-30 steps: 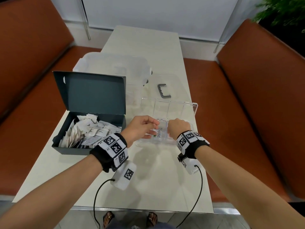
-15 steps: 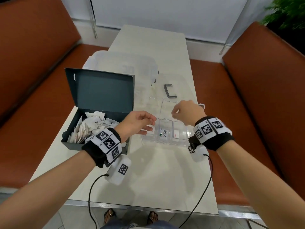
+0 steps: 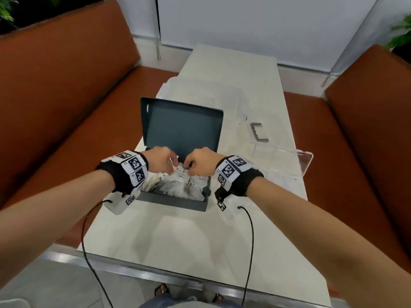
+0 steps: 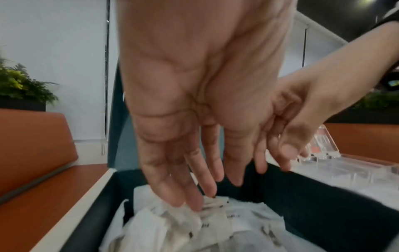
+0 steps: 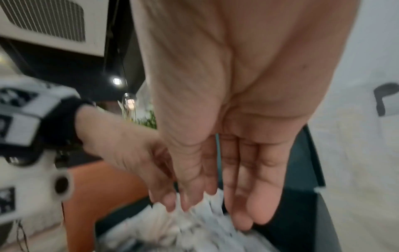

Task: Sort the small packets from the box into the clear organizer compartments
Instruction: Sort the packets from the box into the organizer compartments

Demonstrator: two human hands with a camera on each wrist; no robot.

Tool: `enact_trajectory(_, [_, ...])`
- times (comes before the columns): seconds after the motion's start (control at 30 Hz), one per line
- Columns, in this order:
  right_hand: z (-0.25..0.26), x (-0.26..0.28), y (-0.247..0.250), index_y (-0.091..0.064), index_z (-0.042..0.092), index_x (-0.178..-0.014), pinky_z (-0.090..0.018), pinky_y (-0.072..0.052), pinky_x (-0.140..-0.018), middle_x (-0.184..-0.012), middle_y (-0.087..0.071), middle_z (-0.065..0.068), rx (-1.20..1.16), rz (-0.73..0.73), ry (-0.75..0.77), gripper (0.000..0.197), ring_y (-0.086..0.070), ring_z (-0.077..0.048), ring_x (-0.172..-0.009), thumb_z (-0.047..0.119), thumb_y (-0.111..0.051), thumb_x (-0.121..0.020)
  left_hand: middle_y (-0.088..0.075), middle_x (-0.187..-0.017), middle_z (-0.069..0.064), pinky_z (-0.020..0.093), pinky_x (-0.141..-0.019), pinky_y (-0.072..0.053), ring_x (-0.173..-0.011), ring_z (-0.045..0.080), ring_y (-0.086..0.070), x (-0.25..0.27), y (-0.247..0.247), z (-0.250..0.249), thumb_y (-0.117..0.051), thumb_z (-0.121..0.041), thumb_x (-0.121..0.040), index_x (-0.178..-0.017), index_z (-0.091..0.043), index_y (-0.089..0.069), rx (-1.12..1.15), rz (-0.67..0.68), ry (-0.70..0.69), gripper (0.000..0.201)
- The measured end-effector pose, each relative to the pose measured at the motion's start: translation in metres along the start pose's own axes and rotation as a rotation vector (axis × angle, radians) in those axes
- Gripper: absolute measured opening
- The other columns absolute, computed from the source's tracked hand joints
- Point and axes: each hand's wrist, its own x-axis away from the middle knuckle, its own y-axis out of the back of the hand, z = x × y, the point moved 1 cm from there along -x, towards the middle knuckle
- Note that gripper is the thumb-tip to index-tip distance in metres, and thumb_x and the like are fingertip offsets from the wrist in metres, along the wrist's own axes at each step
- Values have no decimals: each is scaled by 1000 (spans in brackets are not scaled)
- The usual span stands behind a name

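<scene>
Both hands reach into the dark box [image 3: 175, 201]: left hand [image 4: 183, 153] with loose straight fingers touching the white packets [image 4: 211, 226], right hand [image 5: 228, 162] likewise grasping nothing; most packets remain unsorted, the clear organizer [image 3: 287, 161] to the right nearly unfilled

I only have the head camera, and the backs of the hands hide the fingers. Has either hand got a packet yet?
Observer: No. The left wrist view shows the left hand with fingers straight, tips touching the white packets in the box, pinching none.
Operator: And the right?
Observer: The right wrist view shows the right hand with straight fingers too, holding nothing; blur hides whether its tips touch.
</scene>
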Motion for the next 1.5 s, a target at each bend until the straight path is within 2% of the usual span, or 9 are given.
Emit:
enact_trajectory(0.17, [1,-33,-36,-62,4,-107,-31,-47,-71,-111,-66,-14,151,69,-187,22,-62,-30,-93,16,-59,-89,-53,-133,7,21,-82,-39,-115,24,-53,-11,-16,8,-78,-25,-80,-139,-17,-45,-107,143,17,69])
enact_trajectory(0.43, [5,-56,-59,-57,2,-115,-31,-48,-78,-114,-63,-15,-102,49,-360,37,-62,-31,-103,20,-68,-85,-32,-139,14,44,-93,-49,-113,37,-56,-22,-38,11,-73,-47,-81,-141,-11,-32,-240,-21,42,82])
enact_trajectory(0.57, [9,-56,-63,-60,3,-105,-23,-43,-52,-94,-61,-12,-194,22,-408,30,-58,-24,-79,10,-72,-79,-37,-128,10,43,-83,-54,-98,34,-62,-26,-41,11,-74,-53,-76,-131,-13,-44,-336,-38,66,74])
enact_trajectory(0.73, [2,-51,-60,-59,8,-123,-31,-57,-71,-99,-67,-14,-402,12,-472,47,-63,-21,-76,3,-73,-78,-34,-124,11,37,-77,-51,-98,30,-61,-35,-46,12,-74,-55,-75,-127,-14,-46,-417,-73,38,72])
enact_trajectory(1.0, [-3,-27,-47,-64,9,-114,-18,-44,-48,-69,-60,-4,-500,-95,-411,30,-55,-14,-53,1,-59,-85,-48,-123,16,37,-78,-49,-101,32,-62,-40,-55,12,-52,-34,-97,-130,-8,-50,-580,-135,-130,42])
enact_trajectory(1.17, [-6,-12,-31,-66,5,-110,-28,-56,-73,-87,-72,-15,-453,-184,-318,30,-66,-22,-77,-2,-50,-86,-62,-112,15,33,-67,-44,-100,32,-66,-38,-53,10,-46,0,-95,-125,-5,-54,-646,-127,-210,31])
enact_trajectory(1.23, [-9,-6,-27,-67,4,-109,-27,-53,-70,-92,-72,-19,-471,-211,-291,28,-64,-19,-76,-2,-52,-86,-62,-110,15,32,-65,-42,-99,33,-66,-36,-50,11,-47,6,-92,-122,-3,-54,-627,-145,-225,32])
enact_trajectory(1.4, [-20,4,-25,-69,6,-98,-15,-51,-60,-90,-71,-19,-613,-402,-259,20,-66,-15,-68,-1,-53,-89,-58,-100,16,34,-68,-47,-92,36,-65,-25,-22,11,-50,5,-91,-114,-1,-54,-330,-202,-160,24])
enact_trajectory(1.5, [-22,7,-25,-68,6,-101,-17,-54,-57,-89,-69,-11,-751,-454,-267,19,-67,-11,-65,1,-53,-91,-58,-89,13,39,-71,-51,-85,36,-63,-11,3,16,-50,4,-88,-87,-8,-54,-44,-295,-144,13])
